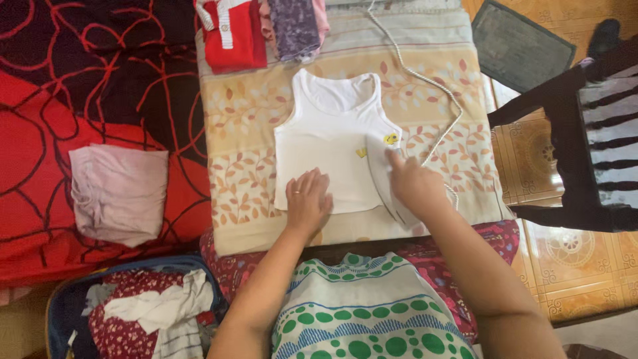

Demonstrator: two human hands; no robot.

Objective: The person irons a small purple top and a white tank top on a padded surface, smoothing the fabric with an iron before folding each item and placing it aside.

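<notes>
A white sleeveless top (332, 156) lies flat, neck away from the person, at the middle of a leaf-patterned cloth (246, 113) spread over the desk as padding for pressing. The left hand (308, 199) rests palm down with its fingers spread on the lower hem of the top, apparently to keep the fabric taut and still. The right hand (413, 183) is wrapped around the handle of a pale iron (385, 174), whose flat plate sits on the right lower part of the top, just below a small yellow motif (391, 139). A white cord (425, 80) runs from the iron up past the right edge of the top and off the far end of the cloth, lying clear of the garment. Beyond the neck of the top, folded clothes (262, 30) in red and purple are stacked at the far edge. Left of the top, on a red and black bedspread (100, 80), lies a folded pale pink garment (119, 193); below it an open case (56, 306) holds crumpled laundry. Right of the top stands a dark chair (571, 146) on a patterned tile floor.
</notes>
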